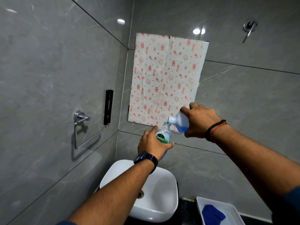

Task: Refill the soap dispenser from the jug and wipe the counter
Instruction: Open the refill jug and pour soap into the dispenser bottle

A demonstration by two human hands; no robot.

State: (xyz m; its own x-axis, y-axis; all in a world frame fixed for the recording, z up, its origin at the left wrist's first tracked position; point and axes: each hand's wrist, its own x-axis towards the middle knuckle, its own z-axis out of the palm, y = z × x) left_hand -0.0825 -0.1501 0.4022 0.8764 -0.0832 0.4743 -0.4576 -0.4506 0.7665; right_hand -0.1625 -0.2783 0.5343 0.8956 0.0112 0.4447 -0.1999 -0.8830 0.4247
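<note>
My left hand (152,142) grips a clear soap dispenser bottle (163,135) with a green Dettol label, held up above the white basin with its neck uncapped. My right hand (200,121) holds a translucent jug (181,121) with blue liquid in it, tilted so that its light-blue spout sits right over the dispenser's neck. Both hands are raised in front of the grey tiled wall. The lower part of the dispenser is hidden behind my left hand.
A white basin (162,200) sits below on a dark counter (185,207). A white tray (233,210) with a blue cloth (213,214) stands at the lower right. Patterned paper (165,78) covers the wall ahead. A chrome towel ring (82,129) and a black holder (108,107) hang left.
</note>
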